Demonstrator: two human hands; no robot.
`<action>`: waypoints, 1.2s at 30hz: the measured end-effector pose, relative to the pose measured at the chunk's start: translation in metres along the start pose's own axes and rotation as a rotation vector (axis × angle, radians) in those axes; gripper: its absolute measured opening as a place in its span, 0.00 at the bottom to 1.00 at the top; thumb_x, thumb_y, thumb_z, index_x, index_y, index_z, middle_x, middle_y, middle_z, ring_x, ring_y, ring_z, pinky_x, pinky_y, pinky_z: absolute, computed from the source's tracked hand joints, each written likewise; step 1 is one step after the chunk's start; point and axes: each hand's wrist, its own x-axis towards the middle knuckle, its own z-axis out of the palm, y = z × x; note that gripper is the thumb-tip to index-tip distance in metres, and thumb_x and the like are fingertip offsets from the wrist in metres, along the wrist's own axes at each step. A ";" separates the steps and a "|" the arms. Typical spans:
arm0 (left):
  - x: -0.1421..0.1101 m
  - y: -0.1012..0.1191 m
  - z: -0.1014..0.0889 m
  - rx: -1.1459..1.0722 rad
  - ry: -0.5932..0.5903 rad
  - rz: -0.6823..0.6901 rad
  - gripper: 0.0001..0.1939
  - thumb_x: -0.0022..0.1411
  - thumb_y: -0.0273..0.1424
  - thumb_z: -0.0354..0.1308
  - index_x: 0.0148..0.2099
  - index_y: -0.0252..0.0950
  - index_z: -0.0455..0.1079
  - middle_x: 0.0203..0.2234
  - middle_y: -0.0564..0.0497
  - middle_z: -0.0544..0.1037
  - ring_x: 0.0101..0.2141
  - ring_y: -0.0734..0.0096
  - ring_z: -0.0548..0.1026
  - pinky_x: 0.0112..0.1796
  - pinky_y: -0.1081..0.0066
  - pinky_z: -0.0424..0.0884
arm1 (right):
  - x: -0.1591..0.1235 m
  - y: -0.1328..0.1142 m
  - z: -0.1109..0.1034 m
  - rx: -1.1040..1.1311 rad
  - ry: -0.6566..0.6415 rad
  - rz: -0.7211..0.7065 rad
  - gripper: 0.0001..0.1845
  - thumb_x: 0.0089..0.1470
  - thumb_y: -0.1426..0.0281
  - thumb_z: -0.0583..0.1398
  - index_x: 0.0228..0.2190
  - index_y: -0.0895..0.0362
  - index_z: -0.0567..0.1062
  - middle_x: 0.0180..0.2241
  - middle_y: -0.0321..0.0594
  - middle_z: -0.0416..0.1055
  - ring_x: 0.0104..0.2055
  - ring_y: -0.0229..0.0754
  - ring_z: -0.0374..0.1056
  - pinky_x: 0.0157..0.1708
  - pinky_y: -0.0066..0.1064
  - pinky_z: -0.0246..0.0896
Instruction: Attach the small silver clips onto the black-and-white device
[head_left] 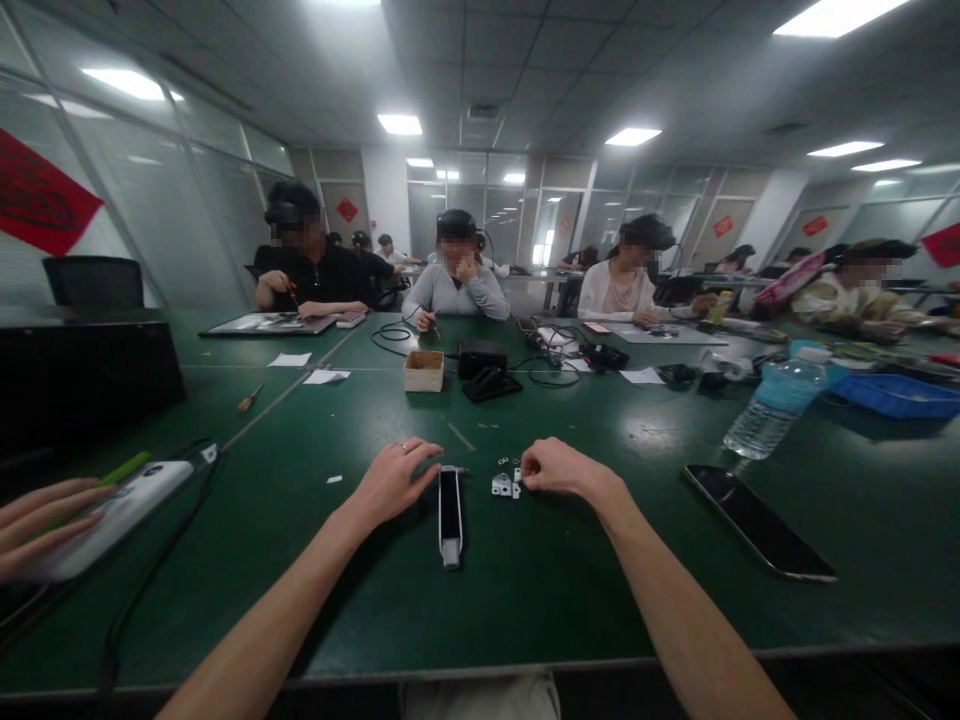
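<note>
A narrow device with a white rim and dark face (450, 510) lies lengthwise on the green table (360, 610). My left hand (397, 480) rests beside its upper left edge, fingers stretched and holding nothing visible. A thin rod-like piece shows at the device's top end, partly unclear. To the right of the device, several small silvery metal parts (502, 486) sit together. Right at their edge is my right hand (559, 465), its fingers curled and pinched on the table; whatever they hold is hidden.
A black phone (757, 520) and a tilted-looking water bottle (780, 400) stand to my right. At far left, another person's hand (49, 520) is on a white object (127, 515). Ahead are a small box (424, 372), a black device (484, 362) and cables. Co-workers sit opposite.
</note>
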 end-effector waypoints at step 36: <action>0.001 -0.030 0.004 -0.508 -0.082 -0.467 0.15 0.54 0.38 0.56 0.40 0.34 0.74 0.30 0.49 0.80 0.32 0.63 0.76 0.35 0.68 0.68 | 0.018 -0.062 0.047 -0.296 0.637 -0.416 0.12 0.62 0.68 0.54 0.38 0.58 0.76 0.38 0.44 0.74 0.40 0.43 0.64 0.38 0.33 0.54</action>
